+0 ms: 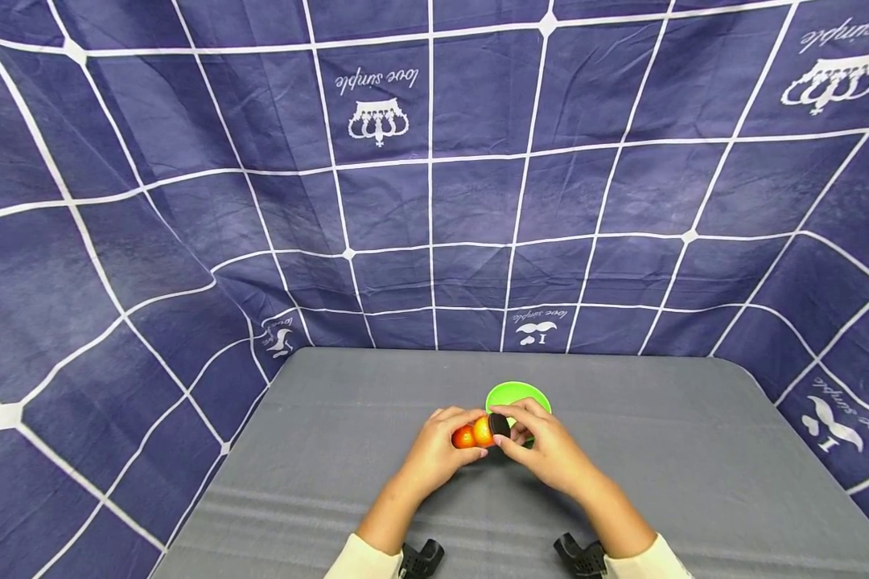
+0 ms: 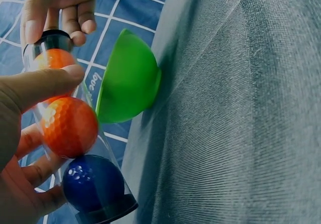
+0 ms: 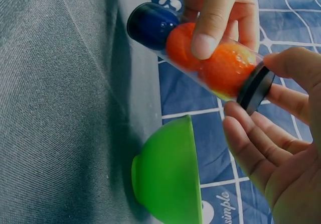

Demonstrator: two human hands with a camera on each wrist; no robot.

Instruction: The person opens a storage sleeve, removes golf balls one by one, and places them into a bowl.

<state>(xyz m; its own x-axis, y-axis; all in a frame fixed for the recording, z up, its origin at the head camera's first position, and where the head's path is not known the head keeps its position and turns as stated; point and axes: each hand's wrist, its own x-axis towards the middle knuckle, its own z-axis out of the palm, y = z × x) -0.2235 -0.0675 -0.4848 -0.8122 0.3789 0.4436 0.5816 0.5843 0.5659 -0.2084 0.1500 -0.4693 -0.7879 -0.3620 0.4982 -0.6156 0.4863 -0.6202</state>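
Note:
A clear plastic tube [image 1: 482,432] is held above the table, tilted, with black caps at both ends. Inside it are two orange golf balls [image 2: 70,127] and a dark blue golf ball [image 2: 94,183]. My left hand [image 1: 437,447] grips the tube round its middle, thumb across an orange ball. With thumb and fingers, my right hand [image 1: 546,450] pinches the black cap [image 3: 257,89] at the orange-ball end. The cap appears to sit on the tube. Just behind the hands stands a green bowl [image 1: 503,393], partly covered by the right hand; its inside is mostly hidden.
The grey cloth-covered table [image 1: 333,450] spreads to both sides of the hands. A blue curtain [image 1: 478,201] with white grid lines hangs behind it and along its sides. Black wrist mounts [image 1: 422,556] show near the sleeves.

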